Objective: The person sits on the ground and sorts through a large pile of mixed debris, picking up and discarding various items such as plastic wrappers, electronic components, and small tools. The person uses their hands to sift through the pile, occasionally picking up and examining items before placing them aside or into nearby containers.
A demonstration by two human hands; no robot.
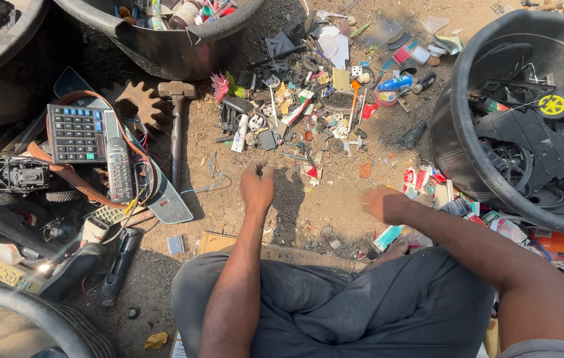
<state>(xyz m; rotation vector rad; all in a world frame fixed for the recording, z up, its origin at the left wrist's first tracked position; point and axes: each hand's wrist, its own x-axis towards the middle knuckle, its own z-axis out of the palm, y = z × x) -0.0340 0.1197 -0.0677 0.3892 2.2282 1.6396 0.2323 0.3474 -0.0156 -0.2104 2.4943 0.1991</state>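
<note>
I sit on bare dirt with my knees apart. My left hand reaches forward with the fingers closed, near the front edge of a scattered heap of small plastic and metal scraps; whether it pinches a small piece I cannot tell. My right hand hovers low over the ground, blurred, fingers curled, beside colourful wrappers and small tubes. A flat piece of cardboard lies just in front of my legs.
A hammer and a rusty gear lie left of the heap. A calculator, a remote control and wires sit further left. Black tubs stand at the top and right, the right one holding toy-car parts.
</note>
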